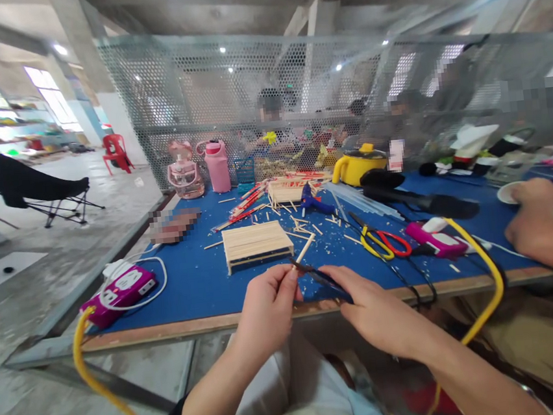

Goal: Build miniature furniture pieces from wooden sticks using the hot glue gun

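Note:
Close to the table's front edge, my left hand (272, 302) pinches a thin wooden stick (306, 248) between thumb and fingertips. My right hand (361, 300) is wrapped round a dark, narrow-tipped tool like pliers (330, 280). Its tip meets the stick at my left fingertips; whether the jaws are closed on it I cannot tell. Just beyond my hands stands a small slatted platform of wooden sticks (256, 241) on short legs. A second stick platform (285, 192) is farther back, beside a blue glue gun (312, 201). Cut stick pieces lie scattered around.
Scissors with yellow and red handles (385, 243) and a purple power strip (436, 239) lie to the right. Another purple power strip (123, 291) is at left. Behind are a pink bottle (217, 166), yellow pot (360, 165) and mesh screen (187, 92). A co-worker's hand (533, 209) is at far right.

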Motion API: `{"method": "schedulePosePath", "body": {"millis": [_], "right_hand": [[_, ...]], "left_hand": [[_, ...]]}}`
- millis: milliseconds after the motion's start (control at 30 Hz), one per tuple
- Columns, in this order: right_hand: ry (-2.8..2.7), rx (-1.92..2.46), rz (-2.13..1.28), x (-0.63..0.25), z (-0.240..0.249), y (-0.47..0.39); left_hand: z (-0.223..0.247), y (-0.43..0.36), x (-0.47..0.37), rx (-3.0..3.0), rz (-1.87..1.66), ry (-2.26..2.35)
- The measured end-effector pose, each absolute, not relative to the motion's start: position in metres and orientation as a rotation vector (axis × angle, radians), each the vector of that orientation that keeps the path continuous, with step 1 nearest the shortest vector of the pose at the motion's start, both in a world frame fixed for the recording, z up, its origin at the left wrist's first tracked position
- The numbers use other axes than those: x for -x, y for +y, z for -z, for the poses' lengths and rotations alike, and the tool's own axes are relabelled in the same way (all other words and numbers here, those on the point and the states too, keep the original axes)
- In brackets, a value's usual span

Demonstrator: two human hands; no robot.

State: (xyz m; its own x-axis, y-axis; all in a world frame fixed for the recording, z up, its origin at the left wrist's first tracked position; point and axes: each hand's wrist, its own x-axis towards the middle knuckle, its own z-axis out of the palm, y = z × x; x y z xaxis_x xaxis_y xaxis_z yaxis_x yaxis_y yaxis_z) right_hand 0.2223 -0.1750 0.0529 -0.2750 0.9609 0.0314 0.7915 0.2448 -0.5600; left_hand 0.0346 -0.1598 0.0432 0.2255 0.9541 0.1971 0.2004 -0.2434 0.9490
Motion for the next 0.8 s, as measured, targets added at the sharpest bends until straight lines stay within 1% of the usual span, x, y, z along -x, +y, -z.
{"method": "schedulePosePath", "body": {"millis": [133,400,633,800], "right_hand": [[-2.168,1.589,-0.592,-0.222,-0.052,-0.177],[-2.196,1.516,-0.490,-0.218,-0.050,-0.169],[-2.353,1.461,-0.538,-0.223,-0.054,-0.152],[-2.382,1.491,-0.577,-0.227,-0.050,-0.148]], "left_hand": [[-0.044,-0.163,-0.035,-1.689,-1.075,1.124],[-0.042,-0.168,-0.039,-1.749,-1.150,1.145],[-0.035,-0.166,-0.045,-1.715,-1.198,1.183],[-0.026,-0.160,-0.048,-1.576,-1.152,1.175]]}}
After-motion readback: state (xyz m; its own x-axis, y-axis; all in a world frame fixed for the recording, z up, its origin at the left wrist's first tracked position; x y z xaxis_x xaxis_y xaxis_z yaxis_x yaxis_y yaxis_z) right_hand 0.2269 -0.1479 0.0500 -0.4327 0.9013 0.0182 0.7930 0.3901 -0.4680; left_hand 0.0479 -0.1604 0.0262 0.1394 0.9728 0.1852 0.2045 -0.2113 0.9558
